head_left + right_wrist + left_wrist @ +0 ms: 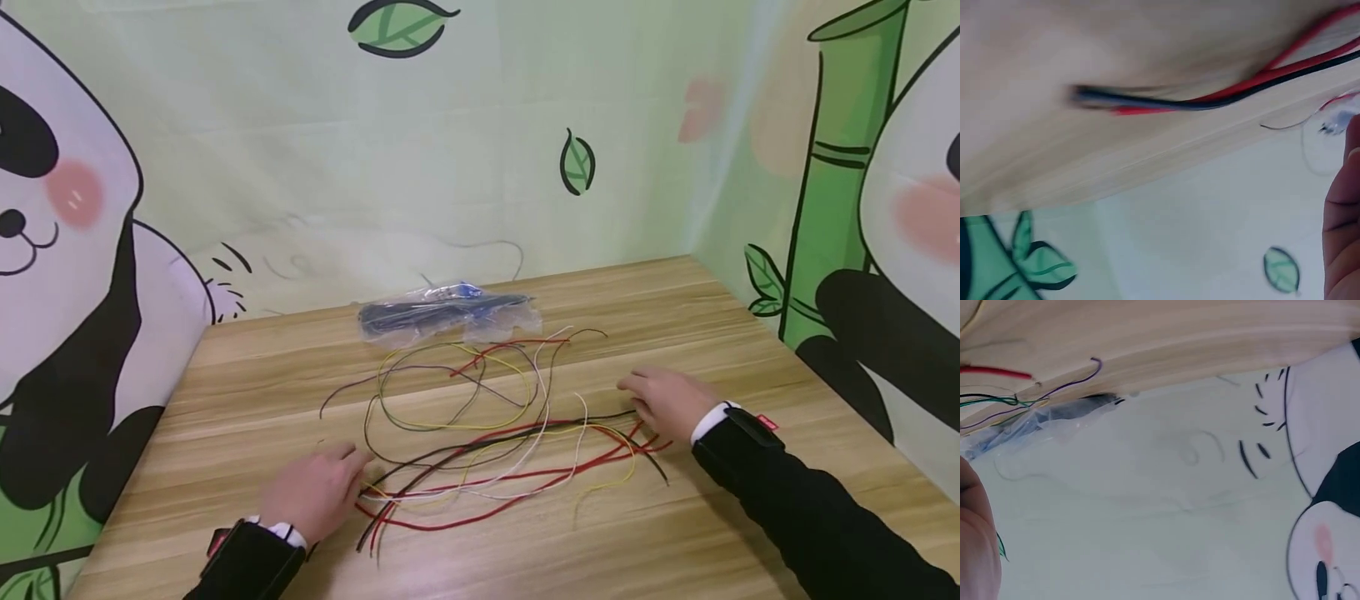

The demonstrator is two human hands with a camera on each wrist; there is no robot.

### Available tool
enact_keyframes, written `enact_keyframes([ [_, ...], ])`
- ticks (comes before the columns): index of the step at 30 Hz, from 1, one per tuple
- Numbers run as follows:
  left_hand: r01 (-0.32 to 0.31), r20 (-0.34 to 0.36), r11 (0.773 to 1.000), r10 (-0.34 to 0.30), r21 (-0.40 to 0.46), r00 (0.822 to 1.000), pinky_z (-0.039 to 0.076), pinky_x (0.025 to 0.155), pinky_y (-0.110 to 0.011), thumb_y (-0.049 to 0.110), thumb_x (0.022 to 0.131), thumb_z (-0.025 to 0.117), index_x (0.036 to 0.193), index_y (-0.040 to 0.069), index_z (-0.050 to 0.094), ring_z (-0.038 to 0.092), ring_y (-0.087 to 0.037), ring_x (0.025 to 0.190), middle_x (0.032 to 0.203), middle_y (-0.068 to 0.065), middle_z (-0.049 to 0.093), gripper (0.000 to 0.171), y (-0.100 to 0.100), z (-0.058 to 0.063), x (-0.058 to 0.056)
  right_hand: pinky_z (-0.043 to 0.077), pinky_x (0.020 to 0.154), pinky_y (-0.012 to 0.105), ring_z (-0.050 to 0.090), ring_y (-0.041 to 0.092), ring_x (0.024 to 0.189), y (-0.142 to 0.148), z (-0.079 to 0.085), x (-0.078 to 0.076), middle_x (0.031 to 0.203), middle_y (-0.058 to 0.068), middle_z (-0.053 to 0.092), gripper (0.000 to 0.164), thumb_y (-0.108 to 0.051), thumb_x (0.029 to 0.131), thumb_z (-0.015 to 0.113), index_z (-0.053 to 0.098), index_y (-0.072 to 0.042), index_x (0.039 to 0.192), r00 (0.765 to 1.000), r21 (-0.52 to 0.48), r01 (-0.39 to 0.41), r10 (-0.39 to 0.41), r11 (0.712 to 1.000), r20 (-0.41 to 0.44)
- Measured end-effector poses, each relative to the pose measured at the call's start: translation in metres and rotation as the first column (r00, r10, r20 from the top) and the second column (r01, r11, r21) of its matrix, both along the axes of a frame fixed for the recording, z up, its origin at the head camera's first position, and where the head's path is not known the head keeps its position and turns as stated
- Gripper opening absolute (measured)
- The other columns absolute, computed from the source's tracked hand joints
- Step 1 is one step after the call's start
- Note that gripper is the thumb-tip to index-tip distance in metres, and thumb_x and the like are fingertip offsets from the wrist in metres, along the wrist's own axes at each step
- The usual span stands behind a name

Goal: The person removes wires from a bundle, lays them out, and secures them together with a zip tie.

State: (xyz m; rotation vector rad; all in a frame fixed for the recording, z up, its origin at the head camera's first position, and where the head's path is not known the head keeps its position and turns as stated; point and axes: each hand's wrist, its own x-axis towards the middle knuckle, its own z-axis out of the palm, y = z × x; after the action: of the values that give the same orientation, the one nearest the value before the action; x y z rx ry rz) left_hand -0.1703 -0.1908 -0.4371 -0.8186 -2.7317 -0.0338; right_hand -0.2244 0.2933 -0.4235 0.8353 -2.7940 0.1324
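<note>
A loose bundle of long thin electrical wires (480, 477) in red, black, white and yellow lies across the wooden table between the two hands. My left hand (318, 492) rests beside the bundle's left end, fingers bent toward the wires. Its fingertips are hidden, so a grip cannot be made out. My right hand (663, 404) is over the right end, fingers reaching left, by the tip of a black wire. In the right wrist view, red and black wire ends (1166, 103) lie apart from the fingers (1341, 212). Only part of the left hand (977, 531) shows in the left wrist view.
Behind the bundle lie looped yellow, purple and dark wires (450, 427) with a short red piece (510, 346). A clear plastic bag (450, 315) with dark contents sits toward the table's back edge. A printed backdrop (315, 150) stands behind the table.
</note>
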Motion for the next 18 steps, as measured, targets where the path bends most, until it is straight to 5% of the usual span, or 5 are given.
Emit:
enact_keyframes([
  [4, 0.032, 0.089, 0.998, -0.027, -0.060, 0.996, 0.059, 0.071, -0.040, 0.001, 0.085, 0.079, 0.118, 0.010, 0.072, 0.070, -0.024, 0.085, 0.105, -0.007, 0.067, 0.036, 0.014, 0.001, -0.019, 0.058, 0.074, 0.042, 0.070, 0.028, 0.091, -0.022, 0.000, -0.024, 0.108, 0.012, 0.067, 0.031, -0.002, 0.085, 0.079, 0.071, -0.004, 0.115, 0.999, 0.028, -0.034, 0.034, 0.999, -0.008],
  [7, 0.037, 0.115, 0.995, -0.026, -0.089, 0.993, 0.058, 0.068, -0.039, -0.005, 0.082, 0.078, 0.113, 0.013, 0.073, 0.070, -0.023, 0.082, 0.098, -0.004, 0.067, 0.035, 0.017, 0.001, -0.025, 0.058, 0.078, 0.043, 0.070, 0.031, 0.096, -0.042, 0.006, -0.041, 0.112, 0.014, 0.065, 0.033, -0.002, 0.087, 0.079, 0.070, -0.004, 0.119, 0.998, 0.062, -0.054, 0.051, 0.997, 0.037],
  [12, 0.027, 0.119, 0.994, -0.014, -0.106, 0.993, 0.057, 0.068, -0.039, -0.007, 0.083, 0.075, 0.105, 0.014, 0.075, 0.068, -0.022, 0.079, 0.091, -0.002, 0.065, 0.031, 0.012, 0.001, -0.023, 0.056, 0.086, 0.045, 0.068, 0.034, 0.105, -0.075, 0.025, -0.068, 0.118, 0.016, 0.067, 0.035, -0.002, 0.089, 0.075, 0.068, -0.002, 0.123, 0.989, 0.143, -0.049, 0.028, 0.988, 0.144],
  [18, 0.014, 0.104, 0.994, -0.002, -0.111, 0.995, 0.058, 0.073, -0.041, -0.006, 0.083, 0.078, 0.103, 0.013, 0.077, 0.068, -0.021, 0.082, 0.093, -0.002, 0.067, 0.028, 0.006, 0.002, -0.021, 0.054, 0.091, 0.045, 0.067, 0.035, 0.107, -0.085, 0.030, -0.111, 0.115, 0.019, 0.069, 0.027, 0.003, 0.093, 0.063, 0.068, 0.001, 0.120, 0.975, 0.228, 0.060, -0.106, 0.972, 0.196],
])
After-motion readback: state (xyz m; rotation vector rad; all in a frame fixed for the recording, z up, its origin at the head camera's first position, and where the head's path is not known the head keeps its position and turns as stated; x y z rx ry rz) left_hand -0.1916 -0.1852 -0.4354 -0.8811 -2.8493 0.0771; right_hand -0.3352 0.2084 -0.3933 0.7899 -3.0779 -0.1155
